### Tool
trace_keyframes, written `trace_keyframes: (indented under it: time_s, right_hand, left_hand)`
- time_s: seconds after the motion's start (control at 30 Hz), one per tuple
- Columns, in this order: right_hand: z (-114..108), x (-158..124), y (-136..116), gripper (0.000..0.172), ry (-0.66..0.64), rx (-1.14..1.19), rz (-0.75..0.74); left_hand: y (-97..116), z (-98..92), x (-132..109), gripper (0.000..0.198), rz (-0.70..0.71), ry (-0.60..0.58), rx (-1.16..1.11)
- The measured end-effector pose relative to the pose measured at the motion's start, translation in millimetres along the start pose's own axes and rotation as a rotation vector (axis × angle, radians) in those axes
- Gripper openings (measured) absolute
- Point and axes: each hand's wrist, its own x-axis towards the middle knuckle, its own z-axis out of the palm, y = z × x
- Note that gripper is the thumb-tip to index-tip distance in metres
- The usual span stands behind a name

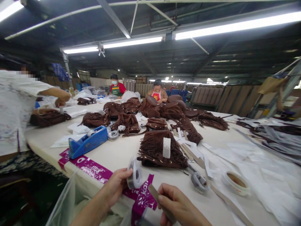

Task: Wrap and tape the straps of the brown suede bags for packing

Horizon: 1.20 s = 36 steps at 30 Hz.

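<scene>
Near the table's front edge, my left hand [119,182] grips a coiled roll wrapped in clear plastic [134,175] between thumb and fingers. Whether the coil inside is a strap or tape is hard to tell. My right hand [172,202] pinches a flat grey-brown strip [156,196], which looks like card and points up to the left. Just beyond both hands lies a dark brown fringed bag [152,147] with gold eyelets. A white wrapped piece [166,148] rests against its front. Another plastic-wrapped coil [199,182] lies to the right of my right hand.
A blue tape dispenser [88,142] stands left. Purple printed tape [94,169] runs along the edge above a clear plastic bag [77,201]. A tape roll [235,182] and thin white sheets [258,169] lie right. More brown bags [127,122] are piled beyond; a co-worker [18,103] stands left.
</scene>
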Motion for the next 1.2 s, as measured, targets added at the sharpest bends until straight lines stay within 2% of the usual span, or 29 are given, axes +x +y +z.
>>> trace_keyframes:
  time_s: [0.13, 0.3, 0.47, 0.97, 1.2]
  right_hand:
    - [5.8, 13.9, -1.7, 0.024, 0.045, -0.065, -0.108]
    - [17.0, 35.8, -7.7, 0.015, 0.168, -0.159, -0.193]
    - [24.9, 49.8, -16.1, 0.015, 0.266, -0.238, -0.231]
    - [30.8, 71.8, -17.1, 0.014, 0.205, -0.138, -0.179]
    - [33.9, 75.7, -15.2, 0.015, 0.280, -0.119, -0.166]
  left_hand:
    - [2.8, 2.0, -6.8, 0.028, -0.029, -0.030, 0.119]
    - [11.8, -1.7, -6.9, 0.024, -0.093, -0.040, 0.126]
    - [20.4, -5.3, -3.5, 0.022, -0.167, -0.076, 0.163]
    - [29.5, -5.2, -0.8, 0.016, -0.199, -0.084, 0.176]
    - [25.8, -1.8, -3.1, 0.025, -0.115, -0.066, 0.240]
